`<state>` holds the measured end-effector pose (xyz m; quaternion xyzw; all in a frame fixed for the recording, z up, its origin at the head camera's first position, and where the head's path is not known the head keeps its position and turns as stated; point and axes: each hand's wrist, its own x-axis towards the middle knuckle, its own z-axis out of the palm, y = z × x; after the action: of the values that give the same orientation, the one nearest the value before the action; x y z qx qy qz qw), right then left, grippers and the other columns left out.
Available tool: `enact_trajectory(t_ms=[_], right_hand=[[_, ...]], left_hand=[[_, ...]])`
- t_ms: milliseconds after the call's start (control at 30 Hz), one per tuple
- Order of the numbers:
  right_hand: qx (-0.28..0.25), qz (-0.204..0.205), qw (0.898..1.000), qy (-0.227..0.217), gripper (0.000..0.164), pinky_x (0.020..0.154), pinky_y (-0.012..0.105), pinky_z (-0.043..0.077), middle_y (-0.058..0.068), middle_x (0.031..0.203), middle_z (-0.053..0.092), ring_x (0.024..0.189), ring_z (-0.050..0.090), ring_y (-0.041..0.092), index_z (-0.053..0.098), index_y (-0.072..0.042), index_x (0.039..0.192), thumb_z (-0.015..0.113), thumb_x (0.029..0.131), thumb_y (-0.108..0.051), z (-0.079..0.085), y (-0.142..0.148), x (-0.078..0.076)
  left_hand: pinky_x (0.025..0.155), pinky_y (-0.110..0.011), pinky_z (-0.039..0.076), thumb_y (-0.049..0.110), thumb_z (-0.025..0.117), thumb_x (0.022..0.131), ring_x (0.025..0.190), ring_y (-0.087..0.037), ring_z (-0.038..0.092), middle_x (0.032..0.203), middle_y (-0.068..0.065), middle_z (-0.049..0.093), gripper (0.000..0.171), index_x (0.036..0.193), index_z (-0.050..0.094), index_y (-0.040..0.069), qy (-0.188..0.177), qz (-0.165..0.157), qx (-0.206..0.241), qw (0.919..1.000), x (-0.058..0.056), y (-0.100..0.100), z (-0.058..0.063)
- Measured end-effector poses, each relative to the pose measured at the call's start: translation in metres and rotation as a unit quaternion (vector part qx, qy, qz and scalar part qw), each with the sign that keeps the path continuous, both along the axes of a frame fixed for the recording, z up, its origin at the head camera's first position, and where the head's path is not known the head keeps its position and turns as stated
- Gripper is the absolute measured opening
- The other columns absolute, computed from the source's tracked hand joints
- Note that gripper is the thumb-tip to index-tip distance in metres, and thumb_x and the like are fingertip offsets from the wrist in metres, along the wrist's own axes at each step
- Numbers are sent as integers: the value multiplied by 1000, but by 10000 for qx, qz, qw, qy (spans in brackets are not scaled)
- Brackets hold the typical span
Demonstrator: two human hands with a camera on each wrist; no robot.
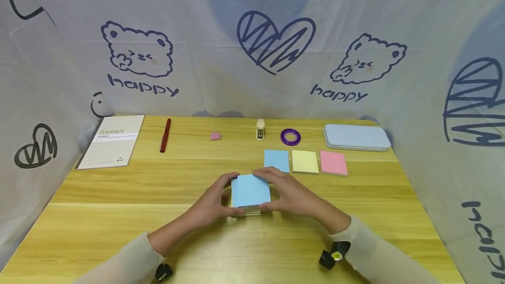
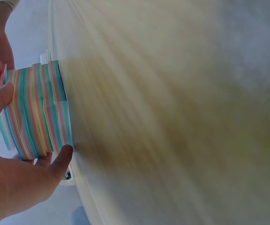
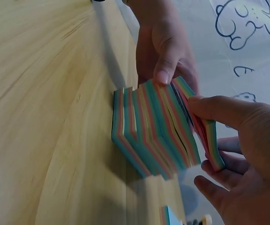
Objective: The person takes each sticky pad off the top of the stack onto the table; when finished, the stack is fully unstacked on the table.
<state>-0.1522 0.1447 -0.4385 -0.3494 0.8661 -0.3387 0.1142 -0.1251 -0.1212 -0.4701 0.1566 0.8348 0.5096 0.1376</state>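
Observation:
A tall stack of sticky note pads [image 2: 36, 112] stands on the table in front of me, its sides striped pink, yellow and teal. The top pad [image 1: 250, 191] shows a light blue face. My left hand [image 1: 213, 200] grips the left side of the stack, thumb at the near face and fingers round the far side. My right hand [image 1: 289, 192] pinches the top pad by its right side between thumb and fingers. In the right wrist view a narrow wedge-shaped gap parts this pad from those below. The pads' edges are slightly out of line.
Behind the stack lie a blue pad [image 1: 277, 161], a yellow pad [image 1: 305, 162] and a pink pad [image 1: 333, 163]. Farther back are a notebook [image 1: 112, 143], a red pen [image 1: 165, 135], a pink binder clip [image 1: 215, 136], a small white-and-black item [image 1: 260, 129], purple tape [image 1: 283, 139] and a pale blue case [image 1: 357, 137].

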Motion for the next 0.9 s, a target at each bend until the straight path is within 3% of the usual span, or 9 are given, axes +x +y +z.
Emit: enact_trajectory(t_ms=[233, 500, 700, 900], right_hand=[[-4, -454, 9989, 142, 85, 113, 55, 43, 7, 155, 48, 141, 48, 33, 46, -13, 155, 88, 84, -31, -6, 31, 6], [-194, -919, 9956, -33, 84, 112, 49, 45, 9, 157, 46, 142, 47, 33, 45, -10, 156, 87, 85, -25, -17, 65, 5], [-111, -924, 9956, -67, 82, 116, 57, 38, 11, 157, 46, 143, 44, 36, 45, -11, 156, 86, 86, -29, -39, 69, -3], [179, -820, 9963, -169, 84, 119, 56, 33, 12, 161, 41, 147, 39, 37, 43, -10, 157, 85, 87, -30, -51, 63, -5]], left_hand=[[118, -58, 32, 19, 93, 78, 146, -34, 40, 154, -13, 47, 93, 154, 39, 8, 1, 59, -16, 10000, 1, 1, 0], [117, -58, 34, 18, 92, 78, 145, -34, 41, 153, -14, 47, 94, 155, 39, 6, 25, 46, -24, 10000, 1, 1, 1], [117, -58, 34, 18, 92, 78, 146, -34, 40, 154, -14, 46, 93, 154, 40, 7, 6, 90, -26, 10000, 2, 2, 1], [117, -58, 34, 19, 92, 79, 145, -34, 40, 153, -13, 46, 93, 155, 39, 7, 10, 58, -7, 10000, 1, 1, 0]])
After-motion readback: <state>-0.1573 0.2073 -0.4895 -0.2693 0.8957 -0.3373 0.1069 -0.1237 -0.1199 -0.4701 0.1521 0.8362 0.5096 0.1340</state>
